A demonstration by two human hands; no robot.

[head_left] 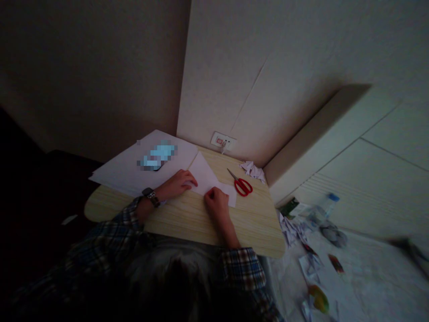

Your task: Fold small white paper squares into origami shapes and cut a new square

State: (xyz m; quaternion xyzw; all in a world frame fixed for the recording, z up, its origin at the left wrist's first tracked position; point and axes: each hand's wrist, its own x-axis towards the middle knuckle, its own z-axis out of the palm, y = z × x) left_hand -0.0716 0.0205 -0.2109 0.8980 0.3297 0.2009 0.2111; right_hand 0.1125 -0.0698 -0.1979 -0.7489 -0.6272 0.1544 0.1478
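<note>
A white sheet of paper (203, 172), folded to a slanted edge, lies on the small wooden table (187, 219). My left hand (176, 184) rests on its left side, fingers stretched forward over the paper. At the paper's near edge, my right hand (217, 202) is closed, with thumb and fingers pressed together on the sheet. What sits right under those fingertips is hidden. Red-handled scissors (242, 185) lie just right of the paper, blades pointing to the wall.
A stack of white paper (125, 165) with a lit phone (159, 155) on it covers the table's left. Crumpled paper (253, 171) lies by the wall, below a socket (223, 141). On the bed (375, 277) at right are scraps, a bottle (330, 203) and packets.
</note>
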